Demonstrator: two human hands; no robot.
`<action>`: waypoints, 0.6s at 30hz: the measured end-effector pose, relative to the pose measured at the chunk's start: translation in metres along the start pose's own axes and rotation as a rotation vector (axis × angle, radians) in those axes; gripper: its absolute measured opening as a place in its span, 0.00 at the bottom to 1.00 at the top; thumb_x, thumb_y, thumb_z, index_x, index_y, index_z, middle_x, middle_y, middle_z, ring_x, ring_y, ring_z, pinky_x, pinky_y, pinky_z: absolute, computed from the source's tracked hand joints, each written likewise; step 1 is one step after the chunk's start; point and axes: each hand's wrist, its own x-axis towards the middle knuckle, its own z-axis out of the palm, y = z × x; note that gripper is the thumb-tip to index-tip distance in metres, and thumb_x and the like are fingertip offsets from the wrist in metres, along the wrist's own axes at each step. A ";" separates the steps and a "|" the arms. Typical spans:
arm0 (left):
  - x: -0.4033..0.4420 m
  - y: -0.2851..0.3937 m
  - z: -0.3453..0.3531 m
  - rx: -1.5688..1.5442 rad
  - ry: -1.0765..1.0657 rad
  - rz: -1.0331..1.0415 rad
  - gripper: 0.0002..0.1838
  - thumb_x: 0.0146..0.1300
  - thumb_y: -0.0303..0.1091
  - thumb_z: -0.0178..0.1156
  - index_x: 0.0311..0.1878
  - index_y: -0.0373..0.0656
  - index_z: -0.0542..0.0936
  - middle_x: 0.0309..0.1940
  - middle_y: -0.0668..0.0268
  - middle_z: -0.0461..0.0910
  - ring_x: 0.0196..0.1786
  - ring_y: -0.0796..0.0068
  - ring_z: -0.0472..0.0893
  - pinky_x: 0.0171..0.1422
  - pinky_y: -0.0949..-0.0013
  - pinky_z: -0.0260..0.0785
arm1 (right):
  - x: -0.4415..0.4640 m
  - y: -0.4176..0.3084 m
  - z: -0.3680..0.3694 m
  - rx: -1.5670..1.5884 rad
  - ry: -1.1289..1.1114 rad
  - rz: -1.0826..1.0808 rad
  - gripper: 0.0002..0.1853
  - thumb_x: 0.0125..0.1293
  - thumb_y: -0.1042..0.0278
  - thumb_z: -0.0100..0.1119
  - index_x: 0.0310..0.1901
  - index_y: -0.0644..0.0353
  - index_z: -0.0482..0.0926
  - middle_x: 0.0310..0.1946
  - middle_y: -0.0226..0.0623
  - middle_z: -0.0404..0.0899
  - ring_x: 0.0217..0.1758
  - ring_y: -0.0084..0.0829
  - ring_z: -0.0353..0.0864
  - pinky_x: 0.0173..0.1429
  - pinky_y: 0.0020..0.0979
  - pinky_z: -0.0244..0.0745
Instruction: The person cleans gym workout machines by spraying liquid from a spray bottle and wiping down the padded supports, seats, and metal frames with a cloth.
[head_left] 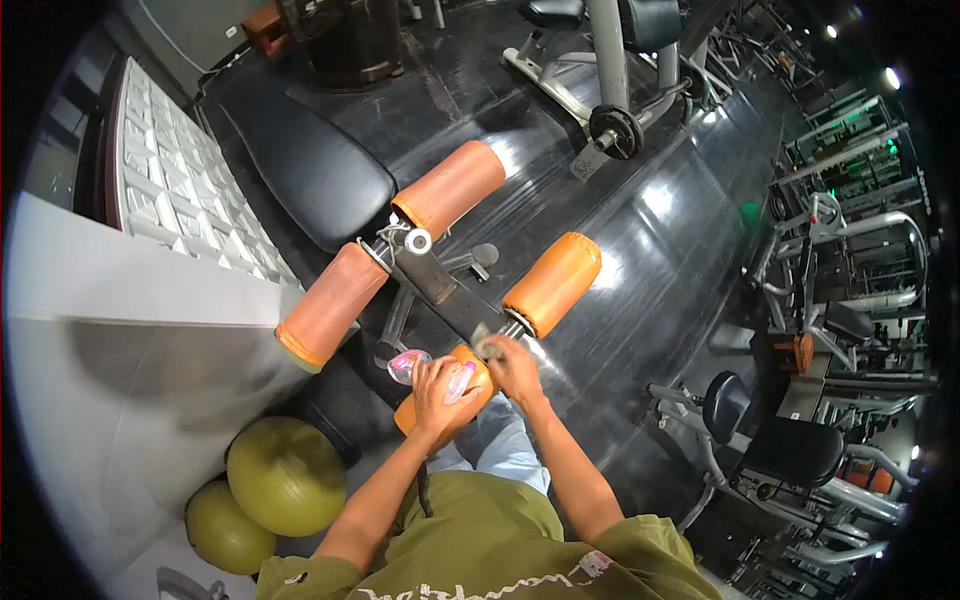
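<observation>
My left hand [437, 392] is closed around a clear spray bottle [405, 366] with a pink label and a pink-and-white top, held over an orange foam roller [412, 415]. In my right hand [517, 370] is a crumpled greyish cloth [486, 342], pressed near the metal bar between the two near rollers. The other near roller [553, 284], bright orange, lies just beyond that hand. Farther up the same bench are two faded orange rollers [452, 188] and a black padded seat [300, 170]. My fingers partly hide the bottle and cloth.
Two green exercise balls [286, 476] rest by the white wall [150, 400] at left. A machine with a weight plate [615, 131] stands ahead on the black floor [640, 230]. More gym machines with black pads [793, 450] line the right side.
</observation>
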 end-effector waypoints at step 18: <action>-0.003 -0.008 0.003 -0.004 -0.010 0.058 0.27 0.50 0.53 0.76 0.47 0.47 0.81 0.49 0.67 0.80 0.55 0.60 0.76 0.70 0.47 0.58 | -0.041 0.038 0.008 0.406 0.246 0.324 0.19 0.62 0.72 0.60 0.56 0.58 0.83 0.54 0.41 0.84 0.57 0.40 0.84 0.62 0.36 0.76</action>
